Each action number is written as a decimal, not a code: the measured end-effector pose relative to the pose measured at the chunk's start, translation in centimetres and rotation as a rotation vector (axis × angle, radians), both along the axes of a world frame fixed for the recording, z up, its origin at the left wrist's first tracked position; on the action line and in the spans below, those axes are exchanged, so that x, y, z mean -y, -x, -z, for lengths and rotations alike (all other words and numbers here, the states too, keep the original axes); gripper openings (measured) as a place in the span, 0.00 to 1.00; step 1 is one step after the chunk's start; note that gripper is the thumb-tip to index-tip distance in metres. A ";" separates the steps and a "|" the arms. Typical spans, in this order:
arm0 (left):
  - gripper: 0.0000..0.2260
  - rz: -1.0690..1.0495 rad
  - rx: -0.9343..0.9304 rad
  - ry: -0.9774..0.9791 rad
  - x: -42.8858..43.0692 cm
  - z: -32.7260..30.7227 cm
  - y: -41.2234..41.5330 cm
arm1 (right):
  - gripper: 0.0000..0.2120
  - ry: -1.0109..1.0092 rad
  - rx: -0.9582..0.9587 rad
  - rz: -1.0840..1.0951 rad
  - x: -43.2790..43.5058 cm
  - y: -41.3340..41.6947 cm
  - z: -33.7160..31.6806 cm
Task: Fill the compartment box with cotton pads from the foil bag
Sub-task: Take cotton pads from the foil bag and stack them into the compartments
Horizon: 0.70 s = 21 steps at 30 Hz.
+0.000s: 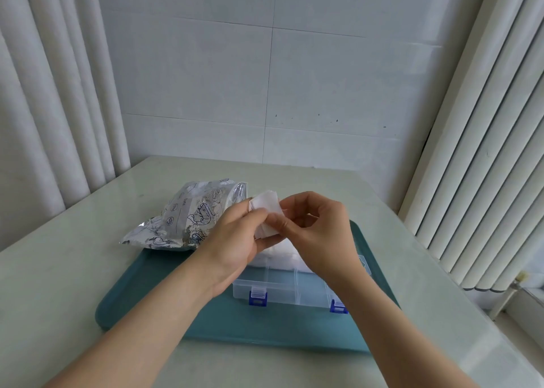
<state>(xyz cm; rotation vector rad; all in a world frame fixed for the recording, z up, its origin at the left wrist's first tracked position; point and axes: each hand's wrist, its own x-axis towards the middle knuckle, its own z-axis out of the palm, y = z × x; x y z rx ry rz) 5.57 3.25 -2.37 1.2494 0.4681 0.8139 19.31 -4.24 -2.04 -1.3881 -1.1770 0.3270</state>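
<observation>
Cotton pads, white squares in one thin stack [266,211] of unclear count, are held between two hands: the left hand [235,237] grips them from below and the right hand [315,225] pinches their edge. They hover above one clear plastic compartment box [282,290] with two blue latches [258,298], on one teal tray [176,299]. One crinkled silver foil bag [188,217] lies just left of the hands.

Two bare forearms come in from the near edge, the left forearm [141,328] at the near left and the right forearm [391,328] at the near right. Both are slim and smooth, uncovered from the wrist to where the picture cuts them off. The left hand [232,240] and right hand [321,231] are bare as well, with slender fingers. The right thumbnail looks short and plain.
</observation>
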 end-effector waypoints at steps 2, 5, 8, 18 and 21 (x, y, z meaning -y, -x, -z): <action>0.15 -0.013 -0.034 -0.017 0.0 0.0 0.1 | 0.17 0.004 0.229 0.053 0.1 0.3 0.2; 0.14 -0.057 -0.074 -0.007 -0.2 0.0 0.2 | 0.29 -0.029 0.707 0.059 0.2 -0.3 0.4; 0.14 -0.024 -0.120 -0.027 -0.3 0.1 0.3 | 0.25 -0.017 0.808 -0.035 0.4 -0.7 0.4; 0.14 0.061 -0.141 -0.141 0.1 0.3 0.2 | 0.17 -0.131 0.884 0.013 0.4 -0.5 0.5; 0.22 0.026 -0.186 -0.175 0.2 0.4 0.3 | 0.21 -0.126 0.701 -0.046 0.8 -0.4 -0.2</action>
